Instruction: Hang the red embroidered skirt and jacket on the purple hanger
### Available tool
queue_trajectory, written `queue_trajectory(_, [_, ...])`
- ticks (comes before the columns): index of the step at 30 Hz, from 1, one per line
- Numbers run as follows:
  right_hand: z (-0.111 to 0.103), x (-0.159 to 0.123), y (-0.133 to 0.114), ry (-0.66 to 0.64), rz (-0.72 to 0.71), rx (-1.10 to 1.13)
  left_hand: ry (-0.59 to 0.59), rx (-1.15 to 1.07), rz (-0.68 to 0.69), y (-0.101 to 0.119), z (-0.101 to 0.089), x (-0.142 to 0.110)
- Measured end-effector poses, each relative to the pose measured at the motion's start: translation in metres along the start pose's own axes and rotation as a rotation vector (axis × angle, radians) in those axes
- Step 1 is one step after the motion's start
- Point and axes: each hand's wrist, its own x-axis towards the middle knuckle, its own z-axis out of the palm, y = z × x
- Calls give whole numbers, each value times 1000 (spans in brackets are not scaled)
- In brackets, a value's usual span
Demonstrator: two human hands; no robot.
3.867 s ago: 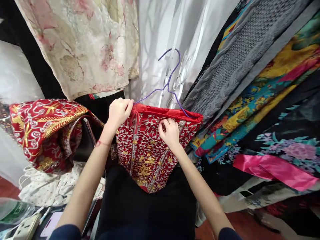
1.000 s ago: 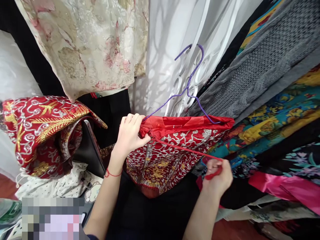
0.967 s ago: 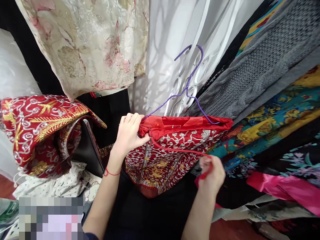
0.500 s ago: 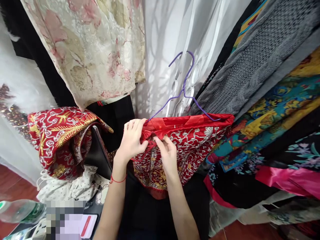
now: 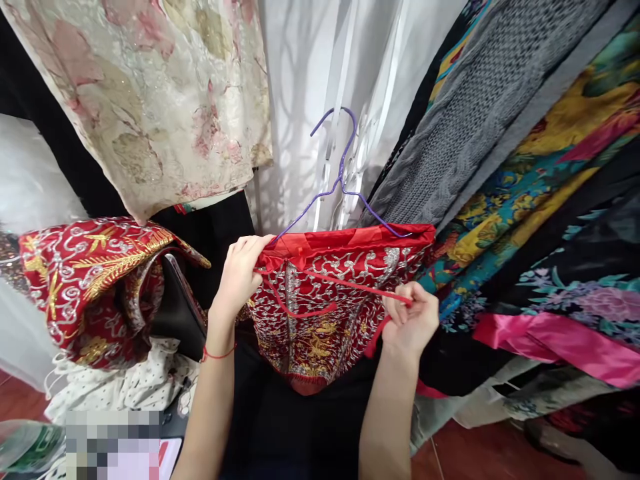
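A red skirt [image 5: 320, 333] with silver and gold embroidery hangs in front of me, its plain red waistband lying along the lower arms of a purple wire hanger [image 5: 341, 177]. My left hand [image 5: 241, 272] is closed on the left end of the waistband, close to the hanger's left tip. From the waistband a thin red cord [image 5: 360, 287] stretches tight to the right. Its far part is gripped in the curled fingers of my right hand [image 5: 413, 319], and more red cord or ribbon hangs below that hand. Another loose cord end curves down across the embroidery.
At left, a red embroidered garment [image 5: 100, 280] lies over something dark, above white dotted cloth [image 5: 125, 377]. A plastic bottle [image 5: 33, 443] stands at lower left. Floral cream fabric [image 5: 135, 100] hangs at upper left. Grey knitwear [image 5: 480, 100] and patterned clothes [image 5: 540, 200] hang at right.
My right hand has moved from the waistband out to the right, drawing the red cord taut. My left hand keeps its hold on the waistband. The whole view has shifted slightly.
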Motion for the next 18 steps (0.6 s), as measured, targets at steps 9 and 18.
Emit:
queue_trajectory(9, [24, -17, 36, -473, 71, -662, 139, 152, -18, 18, 11, 2])
queue_trajectory(18, [101, -44, 74, -422, -152, -1176, 286, 314, -149, 35, 21, 11])
